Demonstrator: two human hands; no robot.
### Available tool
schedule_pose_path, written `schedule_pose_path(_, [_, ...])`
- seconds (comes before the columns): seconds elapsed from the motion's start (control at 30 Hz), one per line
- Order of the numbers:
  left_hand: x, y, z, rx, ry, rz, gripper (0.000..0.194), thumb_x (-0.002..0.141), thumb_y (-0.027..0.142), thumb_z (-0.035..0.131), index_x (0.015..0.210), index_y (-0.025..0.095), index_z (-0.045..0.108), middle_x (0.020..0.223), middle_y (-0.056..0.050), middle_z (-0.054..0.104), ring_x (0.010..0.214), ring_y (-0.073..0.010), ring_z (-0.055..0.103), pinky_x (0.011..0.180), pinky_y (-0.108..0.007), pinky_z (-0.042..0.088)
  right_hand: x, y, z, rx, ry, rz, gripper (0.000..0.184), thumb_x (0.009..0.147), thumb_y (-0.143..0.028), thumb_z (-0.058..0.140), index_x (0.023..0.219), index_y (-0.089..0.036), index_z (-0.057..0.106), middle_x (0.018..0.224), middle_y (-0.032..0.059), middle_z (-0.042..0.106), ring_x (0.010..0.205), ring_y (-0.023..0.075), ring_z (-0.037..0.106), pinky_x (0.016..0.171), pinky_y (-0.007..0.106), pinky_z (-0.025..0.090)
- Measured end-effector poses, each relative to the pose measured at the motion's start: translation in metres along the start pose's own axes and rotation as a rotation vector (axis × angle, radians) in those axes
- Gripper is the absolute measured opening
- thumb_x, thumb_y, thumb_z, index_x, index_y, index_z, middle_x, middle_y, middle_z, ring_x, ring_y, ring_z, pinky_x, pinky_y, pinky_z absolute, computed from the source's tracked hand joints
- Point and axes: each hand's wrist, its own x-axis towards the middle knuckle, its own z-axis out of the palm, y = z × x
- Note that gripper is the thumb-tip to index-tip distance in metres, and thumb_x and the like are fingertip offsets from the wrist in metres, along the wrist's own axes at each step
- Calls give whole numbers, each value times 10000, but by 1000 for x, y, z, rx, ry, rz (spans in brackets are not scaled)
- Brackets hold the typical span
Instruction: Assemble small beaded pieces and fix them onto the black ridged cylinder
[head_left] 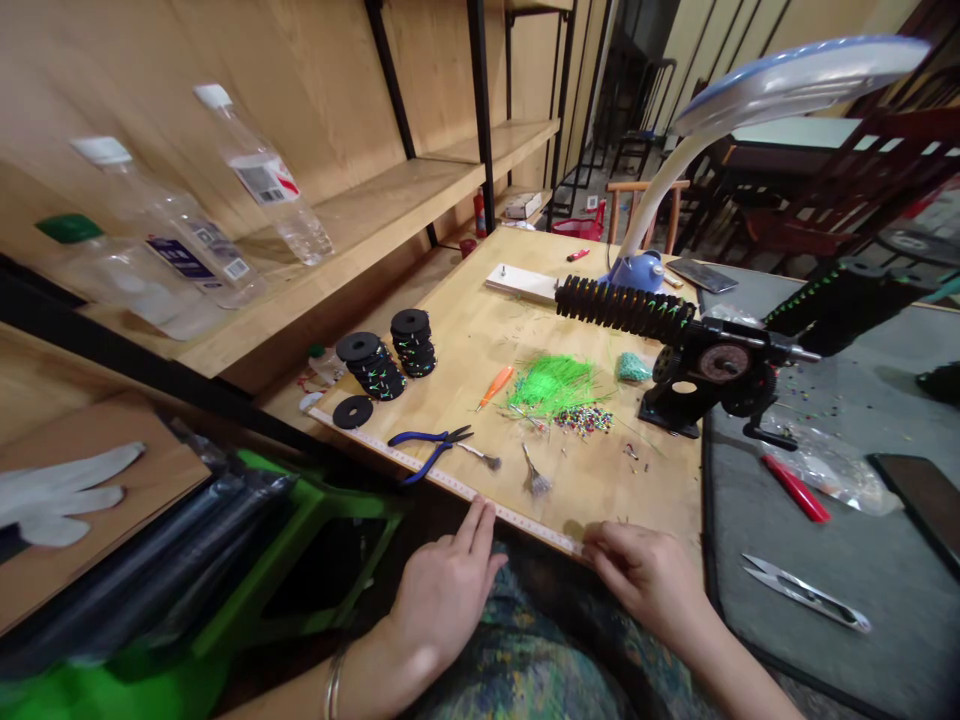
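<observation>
Along the near edge of the wooden board runs a white measuring tape. My left hand rests at that edge with its fore and middle fingers stretched out onto the tape. Farther right, my right hand is curled at the tape's other end, thumb and fingertips together; what they pinch, if anything, is too small to make out. Beyond my hands lie two bundles of fine grey wire-like strands, one fanned out and one by the blue-handled pliers. A heap of green strands lies beside mixed coloured beads.
Stacked black foam spools and a single black disc stand left. An orange-handled tool lies mid-board. A black winding device and lamp rise at right. Thread snips and a red tool lie on the grey mat.
</observation>
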Motion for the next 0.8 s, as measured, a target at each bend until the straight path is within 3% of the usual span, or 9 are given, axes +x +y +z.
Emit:
schedule_pose_path(0.13, [1,-9,-5,-126,51,1,365,898,257,535,1218,104,625,1258,-150,644,790,-256,730,670,-365,607,-1,-4,-6,16,25,-15,222,919,-232,423,852,-220,635,717,37,711,645,176,671,570,241,425])
schedule_pose_path(0.23, [3,-12,-17,-363,206,61,300,918,247,501,1157,133,641,1155,-122,705,960,-246,696,830,-355,572,-2,-10,-10,68,6,2,212,911,-240,441,816,-224,630,672,19,692,605,168,653,548,232,408])
schedule_pose_path(0.3, [5,-4,-28,-575,249,121,287,915,217,505,1175,168,618,1139,-98,704,999,-208,673,883,-305,539,-2,-15,-12,136,-20,27,213,911,-251,446,807,-223,629,633,4,669,573,162,633,536,232,395])
schedule_pose_path(0.37, [10,10,-35,-785,125,142,365,862,212,586,1227,186,577,1121,-81,698,864,-171,684,816,-267,545,-1,-22,-12,218,-39,51,218,912,-268,447,799,-217,626,600,-10,640,545,156,607,527,230,387])
schedule_pose_path(0.43, [18,25,-36,-946,-24,61,440,772,190,680,1201,178,585,971,-51,723,684,-150,657,721,-268,544,1,-28,-14,296,-50,65,218,910,-281,454,785,-211,618,590,-21,616,538,148,586,526,225,383])
schedule_pose_path(0.53, [28,39,-27,-1241,-150,4,141,805,168,607,936,163,659,809,-22,705,655,-131,624,636,-231,502,2,-35,-20,375,-82,66,224,909,-283,455,764,-206,607,601,-28,596,554,138,560,532,218,377])
schedule_pose_path(0.63, [32,38,-17,-1466,-247,-67,141,849,218,534,749,148,604,634,12,607,479,-84,506,476,-196,402,2,-38,-28,395,-132,47,198,900,-249,456,772,-202,600,616,-35,581,566,127,532,536,210,369])
schedule_pose_path(0.8, [24,17,-10,-1622,-344,-146,186,817,305,582,722,150,543,580,27,556,420,-65,439,433,-185,345,7,-35,-36,303,-241,-5,133,804,-123,514,800,-193,627,702,-9,641,625,129,562,567,205,392])
